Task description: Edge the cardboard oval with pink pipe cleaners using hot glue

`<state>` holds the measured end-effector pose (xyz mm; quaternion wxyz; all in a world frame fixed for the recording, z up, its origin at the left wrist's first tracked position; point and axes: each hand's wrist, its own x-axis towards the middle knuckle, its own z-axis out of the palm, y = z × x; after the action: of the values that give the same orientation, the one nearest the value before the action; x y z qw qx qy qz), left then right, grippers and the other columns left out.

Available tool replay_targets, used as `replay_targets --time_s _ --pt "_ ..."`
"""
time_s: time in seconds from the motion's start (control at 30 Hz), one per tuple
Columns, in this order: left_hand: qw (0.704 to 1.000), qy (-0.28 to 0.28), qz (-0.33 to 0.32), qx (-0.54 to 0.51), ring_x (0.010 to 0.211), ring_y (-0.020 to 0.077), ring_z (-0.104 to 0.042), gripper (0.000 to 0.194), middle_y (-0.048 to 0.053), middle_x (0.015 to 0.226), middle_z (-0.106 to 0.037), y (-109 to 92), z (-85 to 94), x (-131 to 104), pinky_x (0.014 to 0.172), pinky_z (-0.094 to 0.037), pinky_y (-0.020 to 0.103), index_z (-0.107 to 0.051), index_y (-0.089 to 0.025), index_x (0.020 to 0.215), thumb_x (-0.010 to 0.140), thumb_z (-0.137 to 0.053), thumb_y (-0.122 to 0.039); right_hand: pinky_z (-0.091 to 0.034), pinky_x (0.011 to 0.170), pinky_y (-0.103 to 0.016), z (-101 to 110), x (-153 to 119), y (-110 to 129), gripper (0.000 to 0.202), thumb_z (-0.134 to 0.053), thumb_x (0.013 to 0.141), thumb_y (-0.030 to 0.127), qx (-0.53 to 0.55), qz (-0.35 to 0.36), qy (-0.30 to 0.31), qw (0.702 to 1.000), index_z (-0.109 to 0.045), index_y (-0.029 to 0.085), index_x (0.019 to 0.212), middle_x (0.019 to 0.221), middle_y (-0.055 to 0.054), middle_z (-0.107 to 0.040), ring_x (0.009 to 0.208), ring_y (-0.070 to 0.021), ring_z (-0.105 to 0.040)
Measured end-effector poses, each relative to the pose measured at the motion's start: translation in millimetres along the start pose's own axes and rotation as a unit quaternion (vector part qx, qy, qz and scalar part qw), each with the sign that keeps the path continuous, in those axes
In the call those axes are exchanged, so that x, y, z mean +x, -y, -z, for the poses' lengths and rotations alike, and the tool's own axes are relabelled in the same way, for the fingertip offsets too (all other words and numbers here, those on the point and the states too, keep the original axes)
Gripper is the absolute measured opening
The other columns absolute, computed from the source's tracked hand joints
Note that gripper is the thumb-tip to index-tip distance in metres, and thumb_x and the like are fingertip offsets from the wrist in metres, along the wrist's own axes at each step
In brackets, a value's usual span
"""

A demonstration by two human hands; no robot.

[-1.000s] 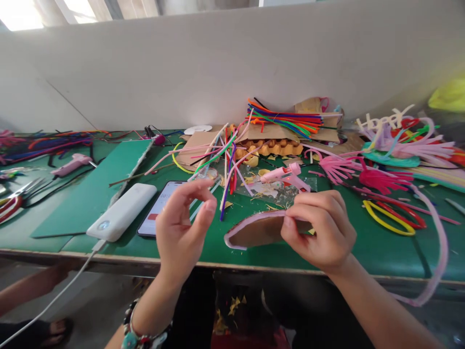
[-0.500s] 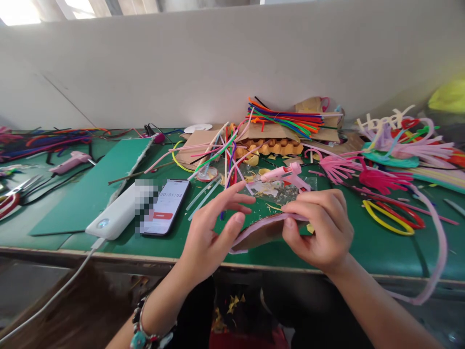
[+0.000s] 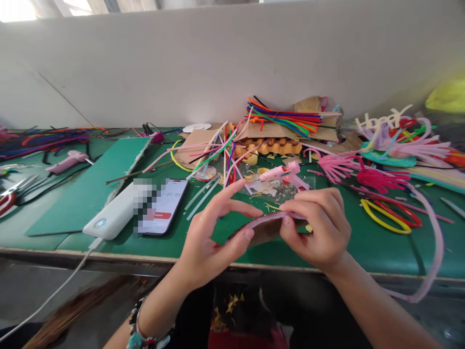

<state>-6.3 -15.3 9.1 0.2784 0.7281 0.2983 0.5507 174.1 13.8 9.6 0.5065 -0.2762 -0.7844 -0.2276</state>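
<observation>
Between my hands is a curved brown cardboard piece (image 3: 267,232) with a pale pink strip (image 3: 262,220) along its upper edge. My right hand (image 3: 319,228) pinches the strip and the cardboard's right end between thumb and index finger. At the left end, my left hand (image 3: 214,232) has its fingers apart, with the thumb tip against the cardboard and strip and a fingertip close to the upper edge. The long pink pipe cleaner (image 3: 439,242) loops down at the right, past my right forearm. Just beyond my hands lies a pink glue gun (image 3: 281,173).
A phone (image 3: 169,206) and white power bank (image 3: 112,213) lie left of my hands. Scissors (image 3: 12,196) and another glue gun (image 3: 69,162) are farther left. Behind sit bundled pipe cleaners (image 3: 283,118) and an egg carton (image 3: 276,146); yellow and red loops (image 3: 385,218) lie right.
My left fingers have come down toward the cardboard's upper edge, and the strip's left part has moved from the lower edge up along the top. My right hand keeps its pinch.
</observation>
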Motion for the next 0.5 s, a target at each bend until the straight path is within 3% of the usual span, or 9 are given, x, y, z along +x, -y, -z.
replay_targets --time_s 0.23,0.33,0.5 --pt "0.996 -0.054 -0.063 -0.014 0.078 0.0126 -0.057 0.051 0.000 0.084 -0.062 -2.1 3.2 -0.6 0.082 -0.046 0.028 -0.042 -0.021 0.126 0.078 -0.054 -0.012 -0.040 0.060 -0.030 -0.3 0.5 -0.5 0.004 -0.051 0.075 0.013 0.003 -0.002 -0.003 1.000 -0.052 0.017 0.077 0.070 -0.003 -0.054 0.065 -0.0136 -0.048" --pt "0.993 -0.078 -0.089 -0.008 0.072 0.0102 -0.055 0.056 -0.002 0.078 -0.055 -3.5 1.4 -0.8 0.072 -0.049 0.024 -0.045 -0.023 0.123 0.072 -0.059 -0.005 -0.041 0.060 -0.030 -0.9 0.2 -1.3 0.005 -0.051 0.075 0.013 0.002 -0.001 -0.006 1.000 -0.052 0.017 0.077 0.070 -0.003 -0.054 0.064 -0.0134 -0.048" --pt "0.992 -0.057 -0.104 0.040 0.065 0.0087 -0.057 0.046 -0.004 0.069 -0.052 -4.1 -0.4 -2.0 0.063 -0.051 0.021 -0.051 -0.022 0.115 0.075 -0.059 -0.002 -0.041 0.061 -0.031 -0.9 -0.5 -2.0 0.006 -0.051 0.075 0.013 -0.001 -0.002 -0.004 1.000 -0.051 0.017 0.078 0.070 -0.003 -0.054 0.066 -0.0140 -0.049"
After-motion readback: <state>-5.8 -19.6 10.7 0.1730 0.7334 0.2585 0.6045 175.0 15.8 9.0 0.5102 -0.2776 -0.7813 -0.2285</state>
